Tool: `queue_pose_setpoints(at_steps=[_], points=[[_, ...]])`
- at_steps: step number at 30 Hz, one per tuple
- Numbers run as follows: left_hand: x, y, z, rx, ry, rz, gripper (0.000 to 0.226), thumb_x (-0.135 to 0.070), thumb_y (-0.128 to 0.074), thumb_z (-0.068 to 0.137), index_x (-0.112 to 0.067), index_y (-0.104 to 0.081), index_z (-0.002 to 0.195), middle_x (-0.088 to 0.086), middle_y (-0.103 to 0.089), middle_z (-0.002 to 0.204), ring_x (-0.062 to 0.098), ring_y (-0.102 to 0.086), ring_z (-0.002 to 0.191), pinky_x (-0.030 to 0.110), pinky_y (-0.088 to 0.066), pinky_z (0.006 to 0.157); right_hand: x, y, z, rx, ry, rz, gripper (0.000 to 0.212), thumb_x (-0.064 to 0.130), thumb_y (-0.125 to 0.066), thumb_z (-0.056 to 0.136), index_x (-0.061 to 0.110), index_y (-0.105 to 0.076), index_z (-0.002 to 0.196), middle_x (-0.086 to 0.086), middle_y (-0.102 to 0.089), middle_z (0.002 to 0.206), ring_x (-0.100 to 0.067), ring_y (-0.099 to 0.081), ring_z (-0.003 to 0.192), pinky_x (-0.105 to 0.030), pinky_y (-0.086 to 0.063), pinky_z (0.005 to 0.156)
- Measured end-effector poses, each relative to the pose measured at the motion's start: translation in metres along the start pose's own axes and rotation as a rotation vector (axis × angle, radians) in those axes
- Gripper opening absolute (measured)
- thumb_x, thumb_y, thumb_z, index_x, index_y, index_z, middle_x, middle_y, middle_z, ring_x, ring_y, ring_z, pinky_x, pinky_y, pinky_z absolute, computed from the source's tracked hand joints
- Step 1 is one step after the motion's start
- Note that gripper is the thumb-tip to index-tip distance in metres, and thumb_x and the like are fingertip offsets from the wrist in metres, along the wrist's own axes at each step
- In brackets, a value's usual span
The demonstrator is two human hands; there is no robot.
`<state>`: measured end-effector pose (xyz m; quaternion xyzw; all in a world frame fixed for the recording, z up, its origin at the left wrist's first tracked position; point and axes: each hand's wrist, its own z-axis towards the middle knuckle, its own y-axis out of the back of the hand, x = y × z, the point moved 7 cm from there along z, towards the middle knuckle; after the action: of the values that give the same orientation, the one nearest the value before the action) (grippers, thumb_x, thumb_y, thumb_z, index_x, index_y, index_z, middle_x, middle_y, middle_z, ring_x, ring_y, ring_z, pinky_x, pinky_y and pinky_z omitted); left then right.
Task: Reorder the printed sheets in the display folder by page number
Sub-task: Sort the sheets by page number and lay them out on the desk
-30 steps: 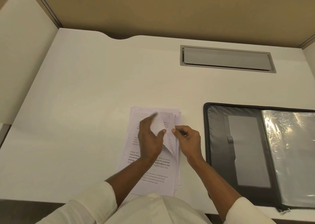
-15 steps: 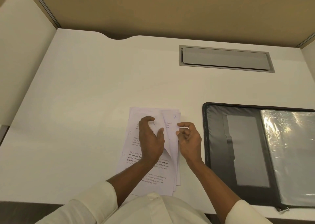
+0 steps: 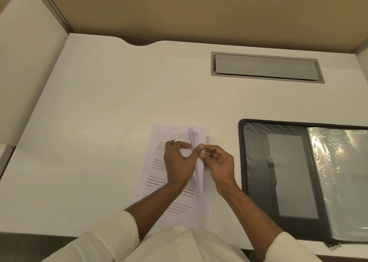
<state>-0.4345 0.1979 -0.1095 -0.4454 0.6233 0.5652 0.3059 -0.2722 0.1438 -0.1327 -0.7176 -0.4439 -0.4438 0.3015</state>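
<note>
A stack of printed sheets [image 3: 159, 174] lies on the white desk [image 3: 99, 122] in front of me. My left hand [image 3: 179, 162] holds several upper sheets curled back at their right edge between thumb and fingers. My right hand [image 3: 217, 160] pinches the right edge of a sheet with thumb and forefinger. A handwritten 5 [image 3: 196, 135] shows at the top right corner of the uncovered page. The black display folder [image 3: 256, 162] lies open to the right, its clear plastic sleeves [image 3: 342, 182] on the right half.
A grey cable hatch [image 3: 266, 67] is set into the desk behind the folder. Tan partition walls [image 3: 199, 12] enclose the desk at the back and sides. The folder's zip pull [image 3: 332, 245] hangs near the desk's front edge.
More sheets have been folded back to the left by my left hand. The uncovered corner number went from a 7-like mark to a 5. My right hand shifted slightly up and right.
</note>
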Motion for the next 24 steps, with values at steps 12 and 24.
queue_pose_setpoints(at_steps=[12, 24], points=[[0.011, 0.004, 0.002, -0.040, 0.133, -0.042, 0.035, -0.039, -0.093, 0.079, -0.018, -0.065, 0.079, -0.009, -0.065, 0.084, 0.008, -0.060, 0.079, 0.027, -0.050, 0.074, -0.007, 0.019, 0.002, -0.132, 0.061, -0.140, 0.029, 0.009, -0.077, 0.093, 0.030, -0.074, 0.112, -0.003, -0.074, 0.095, -0.026, -0.072, 0.092, -0.049, -0.063, 0.079], [0.012, 0.012, 0.003, -0.066, 0.081, -0.153, 0.058, -0.012, -0.090, 0.081, -0.029, -0.052, 0.121, -0.012, -0.066, 0.115, 0.012, -0.070, 0.101, 0.041, -0.063, 0.081, -0.009, 0.015, 0.003, -0.097, -0.002, -0.124, 0.018, 0.004, -0.071, 0.097, 0.016, -0.081, 0.107, 0.004, -0.081, 0.101, -0.016, -0.076, 0.096, -0.040, -0.063, 0.088]])
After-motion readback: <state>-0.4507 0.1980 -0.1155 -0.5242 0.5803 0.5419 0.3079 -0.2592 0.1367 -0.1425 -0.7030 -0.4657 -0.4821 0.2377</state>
